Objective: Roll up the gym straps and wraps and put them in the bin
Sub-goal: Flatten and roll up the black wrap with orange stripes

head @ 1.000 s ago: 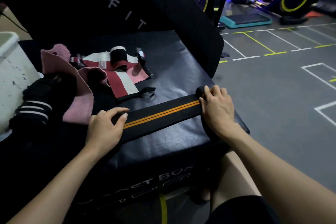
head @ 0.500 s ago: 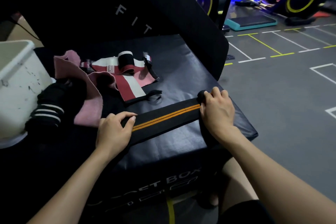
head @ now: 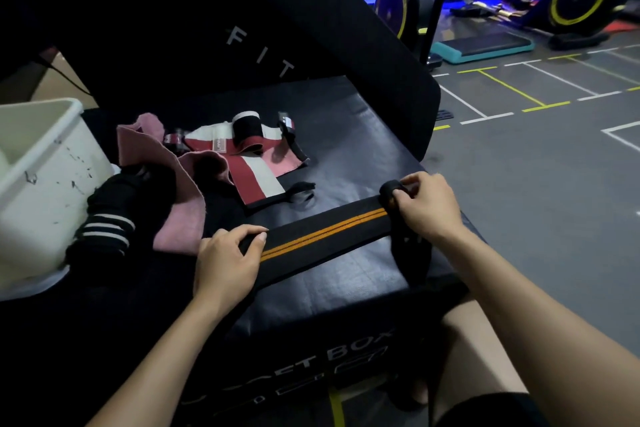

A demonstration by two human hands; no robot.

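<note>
A white plastic bin (head: 41, 163) waits at the far left of the padded black plyo box (head: 346, 156), within easy reach of the black wrap with orange stripes (head: 325, 230) laid flat across the box's near edge, apparently so finished rolls can be dropped straight in. Between bin and striped wrap lie the pieces yet to be sorted: a black wrap with white stripes (head: 104, 225) against the bin's wall, a pink band (head: 180, 218) beside it, and a red-and-white wrap (head: 256, 177) farther back, with a small black roll (head: 247, 128) resting on top of it.

The left hand (head: 225, 260) sits on the striped wrap's left end, thumb and fingers closed over its far edge, apparently to pin the wrap flat and taut. The wrap runs rightward from there to the right hand (head: 429, 208), whose curled fingers pinch a small, tight coil just begun at the wrap's right end. A loose black tail hangs from under that hand over the front of the box. Rolling looks barely begun, with nearly the whole length still flat.
</note>
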